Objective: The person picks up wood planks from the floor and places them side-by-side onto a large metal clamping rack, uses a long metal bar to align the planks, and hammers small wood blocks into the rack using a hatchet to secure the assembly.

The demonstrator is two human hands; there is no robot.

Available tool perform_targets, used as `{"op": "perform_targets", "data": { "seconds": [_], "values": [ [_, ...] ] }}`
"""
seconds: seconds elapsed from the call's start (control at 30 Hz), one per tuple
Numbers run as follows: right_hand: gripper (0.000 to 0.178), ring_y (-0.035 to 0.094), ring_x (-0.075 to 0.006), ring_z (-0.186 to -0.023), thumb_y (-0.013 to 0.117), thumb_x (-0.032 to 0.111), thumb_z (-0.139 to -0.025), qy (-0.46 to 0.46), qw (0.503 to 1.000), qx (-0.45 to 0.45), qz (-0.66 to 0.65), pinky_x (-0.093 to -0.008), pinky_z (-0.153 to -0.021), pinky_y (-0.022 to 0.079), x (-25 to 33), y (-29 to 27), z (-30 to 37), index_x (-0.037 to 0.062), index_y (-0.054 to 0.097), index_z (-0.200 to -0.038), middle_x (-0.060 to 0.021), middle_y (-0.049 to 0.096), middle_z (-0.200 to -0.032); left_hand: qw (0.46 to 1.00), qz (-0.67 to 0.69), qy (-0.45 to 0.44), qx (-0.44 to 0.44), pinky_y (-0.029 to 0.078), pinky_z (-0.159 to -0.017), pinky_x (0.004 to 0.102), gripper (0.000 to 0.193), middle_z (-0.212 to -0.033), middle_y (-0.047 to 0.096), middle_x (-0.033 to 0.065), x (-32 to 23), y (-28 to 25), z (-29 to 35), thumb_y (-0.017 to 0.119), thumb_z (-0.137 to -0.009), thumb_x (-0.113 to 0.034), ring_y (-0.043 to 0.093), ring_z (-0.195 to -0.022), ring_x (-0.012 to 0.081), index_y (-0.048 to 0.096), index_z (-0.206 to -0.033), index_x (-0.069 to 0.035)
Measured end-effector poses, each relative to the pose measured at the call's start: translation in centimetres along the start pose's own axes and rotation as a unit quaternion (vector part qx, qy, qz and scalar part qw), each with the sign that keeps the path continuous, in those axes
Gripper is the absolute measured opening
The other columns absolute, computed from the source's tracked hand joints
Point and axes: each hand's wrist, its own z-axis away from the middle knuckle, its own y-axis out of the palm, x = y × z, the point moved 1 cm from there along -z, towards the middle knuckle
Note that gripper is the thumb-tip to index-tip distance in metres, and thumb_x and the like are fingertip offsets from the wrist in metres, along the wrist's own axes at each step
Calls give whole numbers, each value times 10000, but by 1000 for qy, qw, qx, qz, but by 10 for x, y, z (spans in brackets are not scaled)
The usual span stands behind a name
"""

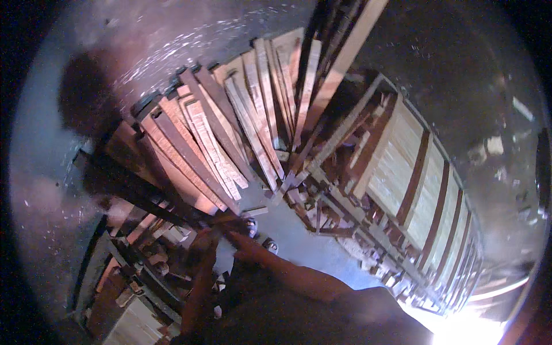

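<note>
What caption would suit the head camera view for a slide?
Left hand and right hand close together, at the near end of a dark board, near a row of wooden boards.

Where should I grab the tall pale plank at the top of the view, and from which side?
Best guess: grip the tall pale plank along its lit stretch, from picture right; that edge looks open there, while dark timbers crowd its left.

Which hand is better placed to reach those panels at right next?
Probably the right hand: it's nearer the pale wooden panels with dark strips than the left hand, though both seem to be at the long, dark board.
</note>
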Motion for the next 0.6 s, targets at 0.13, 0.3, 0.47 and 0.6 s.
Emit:
{"op": "perform_targets", "data": {
  "seconds": [0.13, 0.3, 0.47, 0.6],
  "values": [
    [959, 471, -358, -1374, 810, 281, -751, 126, 990, 20, -58, -443, -1134, 384, 10, -35, 73, 45, 328, -1547, -206, 465, -1510, 983, 148, -53, 94, 532, -784, 349, 311, -897, 699, 42, -59, 35, -7, 782, -806, -166, 640, -810, 162, 676, -1050, -4],
    [1017, 563, -303, -1246, 852, 279, -753, 205, 965, -75, -144, -415, -1019, 475, 63, -76, 91, 67, 282, -1568, -173, 567, -1401, 959, 44, 40, 276, 528, -748, 321, 242, -854, 724, 19, -157, 78, -54, 773, -707, -50, 661, -785, 132, 709, -935, -2],
    [944, 626, -221, -1124, 860, 168, -746, 198, 880, -188, -390, -378, -916, 532, 52, -78, 129, 80, 341, -1529, -126, 653, -1281, 900, -11, 94, 426, 538, -764, 351, 246, -895, 757, 52, -296, 138, -31, 775, -669, -127, 702, -822, 198, 741, -893, -30],
    [590, 662, -173, -997, 858, 166, -638, 161, 896, -349, -222, -381, -862, 539, -16, -80, 152, 37, 664, -1180, -129, 729, -1057, 886, 192, -65, 418, 513, -844, 351, 304, -860, 710, 49, -345, 157, -2, 705, -614, -48, 649, -861, 197, 664, -914, -23]
  ]
}}
